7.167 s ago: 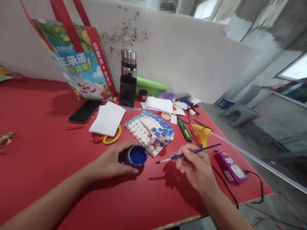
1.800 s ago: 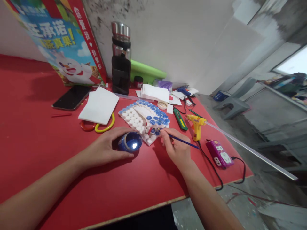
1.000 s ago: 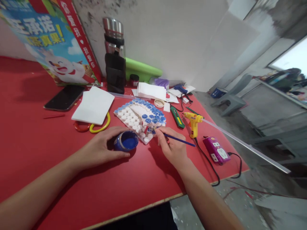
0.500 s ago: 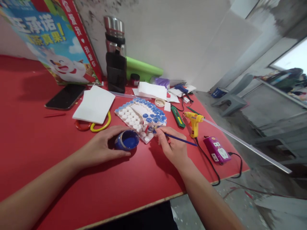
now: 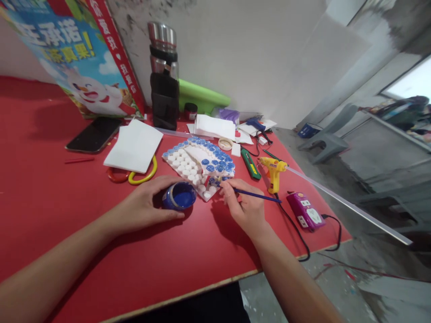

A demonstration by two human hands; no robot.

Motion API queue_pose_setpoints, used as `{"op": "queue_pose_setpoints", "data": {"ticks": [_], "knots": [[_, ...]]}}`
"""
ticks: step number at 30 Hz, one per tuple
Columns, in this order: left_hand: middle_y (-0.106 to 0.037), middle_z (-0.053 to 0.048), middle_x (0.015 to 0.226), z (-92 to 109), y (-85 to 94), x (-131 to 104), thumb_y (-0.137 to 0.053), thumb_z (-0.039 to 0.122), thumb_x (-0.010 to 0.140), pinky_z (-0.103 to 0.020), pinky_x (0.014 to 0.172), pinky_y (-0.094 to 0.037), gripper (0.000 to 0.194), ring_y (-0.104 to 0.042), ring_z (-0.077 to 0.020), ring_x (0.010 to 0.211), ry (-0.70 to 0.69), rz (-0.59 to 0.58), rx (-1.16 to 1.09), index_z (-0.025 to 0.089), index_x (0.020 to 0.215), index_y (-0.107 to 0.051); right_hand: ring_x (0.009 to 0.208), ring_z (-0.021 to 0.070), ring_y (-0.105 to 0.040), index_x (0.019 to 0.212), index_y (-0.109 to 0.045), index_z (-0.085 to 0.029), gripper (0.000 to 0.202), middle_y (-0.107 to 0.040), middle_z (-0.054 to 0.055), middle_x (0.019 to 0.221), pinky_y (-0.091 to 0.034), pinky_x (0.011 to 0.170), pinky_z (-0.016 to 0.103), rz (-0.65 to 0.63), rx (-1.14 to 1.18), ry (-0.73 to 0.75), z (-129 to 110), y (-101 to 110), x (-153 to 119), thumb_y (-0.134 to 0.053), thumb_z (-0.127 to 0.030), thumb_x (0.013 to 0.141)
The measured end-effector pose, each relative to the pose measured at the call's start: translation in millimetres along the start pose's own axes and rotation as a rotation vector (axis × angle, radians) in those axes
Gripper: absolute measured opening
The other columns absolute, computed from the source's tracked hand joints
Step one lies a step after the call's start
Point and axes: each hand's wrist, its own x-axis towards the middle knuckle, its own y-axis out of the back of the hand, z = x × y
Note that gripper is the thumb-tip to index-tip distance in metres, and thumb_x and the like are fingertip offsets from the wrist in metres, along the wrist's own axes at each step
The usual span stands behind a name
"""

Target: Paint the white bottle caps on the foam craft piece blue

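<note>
My left hand (image 5: 150, 202) is wrapped round a small open jar of blue paint (image 5: 182, 197), tilted slightly at the front of the craft piece. In my right hand (image 5: 244, 204) is a thin blue paintbrush (image 5: 257, 195), its tip end at the lower right corner of the piece. The craft piece (image 5: 202, 163) is white and covered with small round discs. Discs along its raised, curved top edge and right side are blue, while those on the left slope (image 5: 183, 167) are white. The bristles are hidden or too small to make out.
A yellow glue gun (image 5: 274, 170), a green utility knife (image 5: 251, 164) and a purple power strip (image 5: 306, 211) lie to the right. White sheets (image 5: 133, 146) cover part of some scissors (image 5: 144, 176) on the left. A phone (image 5: 94, 134) and a bottle (image 5: 164, 80) are behind.
The brush handle has swung slightly, its rear end a little further right. My left hand and the jar hold their place; the whole view has shifted slightly.
</note>
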Motion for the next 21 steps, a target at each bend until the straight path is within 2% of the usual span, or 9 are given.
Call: {"op": "queue_pose_setpoints", "data": {"ticks": [11, 14, 17, 21], "knots": [[-0.080, -0.010, 0.135, -1.8, -0.9, -2.7, -0.096, 0.053, 0.075, -0.051, 0.112, -0.062, 0.074, -0.077, -0.0358, 0.121, 0.020, -0.016, -0.014, 0.027, 0.141, -0.073, 0.053, 0.0148, -0.068, 0.092, -0.072, -0.020, 0.023, -0.076, 0.003, 0.072, -0.054, 0.054, 0.028, 0.037, -0.027, 0.003, -0.2, 2.1, -0.4, -0.059, -0.025, 0.111], [-0.079, -0.011, 0.136, -0.7, -0.6, -2.8, -0.096, 0.054, 0.076, -0.052, 0.112, -0.061, 0.074, -0.077, -0.0363, 0.122, 0.012, -0.030, -0.026, 0.027, 0.141, -0.073, 0.054, 0.0155, -0.070, 0.092, -0.071, -0.020, 0.023, -0.076, 0.003, 0.073, -0.055, 0.056, 0.029, 0.076, -0.050, -0.008, 0.0, 3.3, -1.1, -0.059, -0.024, 0.110], [-0.078, -0.012, 0.138, -1.0, -0.5, -2.8, -0.097, 0.055, 0.075, -0.052, 0.112, -0.061, 0.076, -0.076, -0.0372, 0.124, 0.007, -0.029, -0.021, 0.027, 0.142, -0.073, 0.056, 0.0161, -0.071, 0.093, -0.072, -0.021, 0.023, -0.078, 0.003, 0.075, -0.057, 0.058, 0.030, 0.064, -0.048, -0.026, 0.3, 3.7, -1.8, -0.059, -0.027, 0.111], [-0.078, -0.012, 0.139, -1.9, -0.6, -3.2, -0.097, 0.053, 0.075, -0.052, 0.113, -0.061, 0.076, -0.076, -0.0375, 0.125, 0.014, -0.025, -0.018, 0.027, 0.142, -0.072, 0.052, 0.0147, -0.067, 0.091, -0.071, -0.021, 0.024, -0.074, 0.001, 0.070, -0.053, 0.054, 0.028, 0.069, -0.077, -0.013, 1.4, 3.7, -2.2, -0.059, -0.026, 0.111]]}}
